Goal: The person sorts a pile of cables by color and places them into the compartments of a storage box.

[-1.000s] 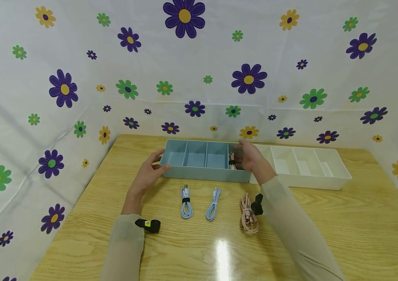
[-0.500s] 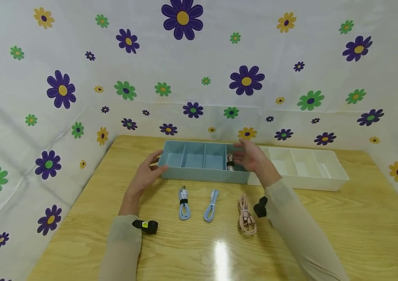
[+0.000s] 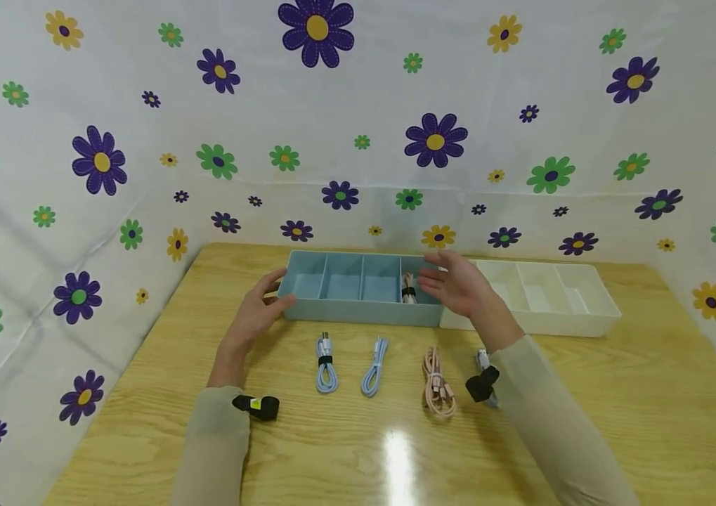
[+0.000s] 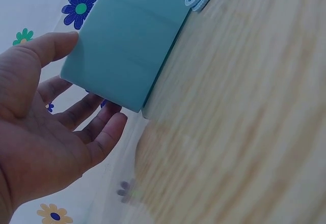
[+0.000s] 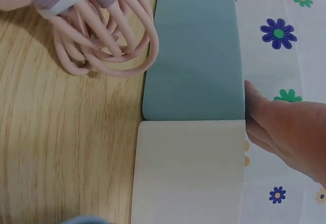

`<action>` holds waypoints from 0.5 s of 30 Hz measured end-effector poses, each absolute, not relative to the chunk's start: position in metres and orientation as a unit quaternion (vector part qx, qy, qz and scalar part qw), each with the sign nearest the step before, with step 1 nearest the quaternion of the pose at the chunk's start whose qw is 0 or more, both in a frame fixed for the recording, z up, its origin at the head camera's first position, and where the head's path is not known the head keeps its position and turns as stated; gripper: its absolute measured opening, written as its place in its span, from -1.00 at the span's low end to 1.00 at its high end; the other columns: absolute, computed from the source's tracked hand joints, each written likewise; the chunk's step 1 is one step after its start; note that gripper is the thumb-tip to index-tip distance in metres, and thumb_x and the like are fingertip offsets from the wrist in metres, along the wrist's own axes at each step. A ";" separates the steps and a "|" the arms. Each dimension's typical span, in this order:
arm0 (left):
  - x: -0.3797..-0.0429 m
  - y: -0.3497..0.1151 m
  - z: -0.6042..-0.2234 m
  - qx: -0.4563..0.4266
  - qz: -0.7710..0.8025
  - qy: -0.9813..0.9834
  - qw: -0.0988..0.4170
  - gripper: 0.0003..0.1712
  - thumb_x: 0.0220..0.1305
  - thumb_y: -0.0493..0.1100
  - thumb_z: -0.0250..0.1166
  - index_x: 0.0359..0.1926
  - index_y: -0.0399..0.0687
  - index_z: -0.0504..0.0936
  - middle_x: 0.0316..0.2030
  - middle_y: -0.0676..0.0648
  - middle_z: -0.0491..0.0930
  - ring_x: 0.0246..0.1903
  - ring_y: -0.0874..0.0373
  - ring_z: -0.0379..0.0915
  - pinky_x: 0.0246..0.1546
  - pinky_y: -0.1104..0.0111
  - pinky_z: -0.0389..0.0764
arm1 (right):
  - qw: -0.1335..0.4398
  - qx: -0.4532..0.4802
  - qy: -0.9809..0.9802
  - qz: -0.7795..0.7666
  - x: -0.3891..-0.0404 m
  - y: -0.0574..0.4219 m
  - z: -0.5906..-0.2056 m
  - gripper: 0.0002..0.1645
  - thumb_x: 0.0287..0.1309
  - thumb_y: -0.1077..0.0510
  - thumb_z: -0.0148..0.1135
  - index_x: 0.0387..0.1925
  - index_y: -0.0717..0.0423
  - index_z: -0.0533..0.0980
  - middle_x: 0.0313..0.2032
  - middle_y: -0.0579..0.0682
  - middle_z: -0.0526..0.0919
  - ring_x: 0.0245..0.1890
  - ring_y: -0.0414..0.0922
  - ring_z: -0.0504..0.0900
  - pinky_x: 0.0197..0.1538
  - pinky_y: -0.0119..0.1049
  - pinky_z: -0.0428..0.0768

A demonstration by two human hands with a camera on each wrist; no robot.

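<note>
A blue tray (image 3: 358,311) with several compartments stands near the back of the table. My left hand (image 3: 256,309) is at its left end, thumb near the front corner and fingers loosely spread along the end wall; the left wrist view shows the thumb (image 4: 63,45) at the tray's edge. Over the rightmost blue compartment is my right hand (image 3: 461,284), fingers extended and apart, holding nothing. In that compartment lies a pink cable (image 3: 408,281) bundled with a black strap. The right wrist view has my right hand (image 5: 290,127) just above the blue tray's rim.
A white divided tray (image 3: 535,324) adjoins the blue one on the right. In front lie a blue cable with a black strap (image 3: 327,376), another blue cable (image 3: 374,369), a coiled pink cable (image 3: 436,386) and a white-plugged cable (image 3: 483,358) partly behind my right wrist camera. Flowered cloth hangs behind.
My right hand has drawn slightly back to the right from the pink cable in the compartment. A white-plugged cable has come into sight by the right wrist. My left hand stays at the tray's end.
</note>
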State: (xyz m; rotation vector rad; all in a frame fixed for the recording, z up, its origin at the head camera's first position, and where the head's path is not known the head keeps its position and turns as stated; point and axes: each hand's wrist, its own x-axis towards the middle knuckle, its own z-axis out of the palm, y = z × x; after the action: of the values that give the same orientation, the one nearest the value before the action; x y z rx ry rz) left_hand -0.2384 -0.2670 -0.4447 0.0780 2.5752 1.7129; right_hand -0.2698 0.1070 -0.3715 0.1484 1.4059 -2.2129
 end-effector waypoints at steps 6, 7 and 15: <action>-0.237 -0.269 -0.445 0.019 0.548 0.836 0.031 -0.24 0.44 -0.05 0.21 0.55 0.10 0.11 0.43 -0.32 0.17 0.24 -0.27 0.30 0.16 -0.01 0.44 | 0.256 0.018 0.516 -0.817 -0.255 0.122 -0.368 -0.30 0.60 0.01 -0.39 0.57 0.20 -0.20 0.55 0.26 -0.26 0.55 0.15 -0.17 0.51 -0.11 0.00; -0.237 -0.269 -0.445 0.019 0.549 0.835 0.032 -0.24 0.44 -0.05 0.21 0.55 0.10 0.10 0.43 -0.32 0.17 0.24 -0.27 0.30 0.17 -0.02 0.44 | 0.257 0.011 0.516 -0.817 -0.252 0.124 -0.367 -0.30 0.60 0.01 -0.39 0.57 0.19 -0.22 0.55 0.27 -0.28 0.55 0.15 -0.18 0.51 -0.11 -0.01; -0.238 -0.267 -0.443 0.020 0.552 0.833 0.032 -0.22 0.44 -0.03 0.22 0.55 0.09 0.09 0.44 -0.33 0.16 0.25 -0.28 0.29 0.20 -0.06 0.43 | 0.253 -0.038 0.546 -0.798 -0.232 0.143 -0.366 -0.27 0.60 0.02 -0.34 0.57 0.18 -0.28 0.55 0.25 -0.29 0.54 0.18 -0.17 0.48 -0.13 0.07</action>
State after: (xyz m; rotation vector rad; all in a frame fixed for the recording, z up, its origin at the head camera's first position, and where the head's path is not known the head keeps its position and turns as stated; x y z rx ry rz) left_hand -0.2383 -0.2673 -0.4427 0.0610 2.5654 1.7001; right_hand -0.2319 0.1427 -0.3655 -0.1031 1.4840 -2.1681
